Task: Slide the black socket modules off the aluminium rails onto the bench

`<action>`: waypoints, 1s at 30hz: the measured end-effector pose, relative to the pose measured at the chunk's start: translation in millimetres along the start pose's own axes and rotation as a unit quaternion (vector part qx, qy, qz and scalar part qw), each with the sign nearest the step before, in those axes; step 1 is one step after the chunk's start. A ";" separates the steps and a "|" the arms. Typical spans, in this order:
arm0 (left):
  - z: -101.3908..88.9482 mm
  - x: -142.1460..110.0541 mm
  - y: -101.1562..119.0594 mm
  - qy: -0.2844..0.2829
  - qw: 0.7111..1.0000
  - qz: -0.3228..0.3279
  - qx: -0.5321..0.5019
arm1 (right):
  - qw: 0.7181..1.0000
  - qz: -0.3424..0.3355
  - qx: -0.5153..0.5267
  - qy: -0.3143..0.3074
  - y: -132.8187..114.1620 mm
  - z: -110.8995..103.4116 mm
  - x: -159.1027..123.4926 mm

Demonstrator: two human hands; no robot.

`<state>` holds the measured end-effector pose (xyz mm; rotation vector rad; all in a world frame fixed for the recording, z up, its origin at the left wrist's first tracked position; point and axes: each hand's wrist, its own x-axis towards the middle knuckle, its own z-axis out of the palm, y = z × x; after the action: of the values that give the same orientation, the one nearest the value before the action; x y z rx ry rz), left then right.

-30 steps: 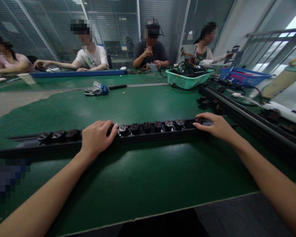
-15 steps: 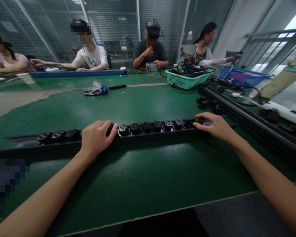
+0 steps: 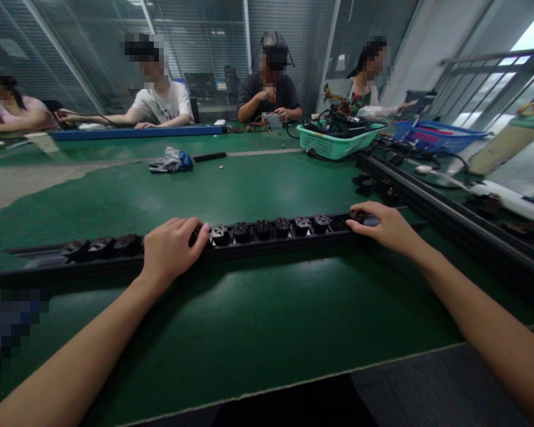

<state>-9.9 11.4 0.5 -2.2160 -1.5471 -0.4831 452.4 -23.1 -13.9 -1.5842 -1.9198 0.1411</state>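
A long black channel (image 3: 271,239) lies across the green table, with several round black socket modules (image 3: 262,228) sitting in a row in it. My left hand (image 3: 172,244) is closed over the channel left of its middle, thumb and fingers around a socket module that mostly hides under them. Towards the channel's right end, my right hand (image 3: 380,224) pinches another dark socket module (image 3: 357,214) between thumb and fingers. A gap in the row shows just left of that module. Farther left, several modules stand tilted in the channel.
A second long black channel (image 3: 454,204) runs along the right side, with loose dark parts beside it. A green basket (image 3: 333,144) of cables and a blue basket (image 3: 440,139) stand behind. Gloves (image 3: 171,161) lie mid-table. Several co-workers sit across the table.
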 end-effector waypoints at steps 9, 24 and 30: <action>-0.3 -0.3 -0.4 0.003 1.000 0.000 -0.003 | 1.000 0.000 0.000 -0.003 1.2 -1.1 -0.4; -1.2 0.5 0.3 0.004 1.000 0.004 -0.004 | 1.000 -0.001 -0.003 -0.005 2.6 -1.8 -0.1; -0.4 0.6 -0.4 0.002 1.000 0.000 -0.008 | 1.000 0.001 -0.005 -0.008 4.0 -3.3 -1.0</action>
<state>-10.1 11.8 1.2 -2.2264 -1.5456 -0.5019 457.5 -23.9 -13.6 -1.5957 -1.9341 0.1440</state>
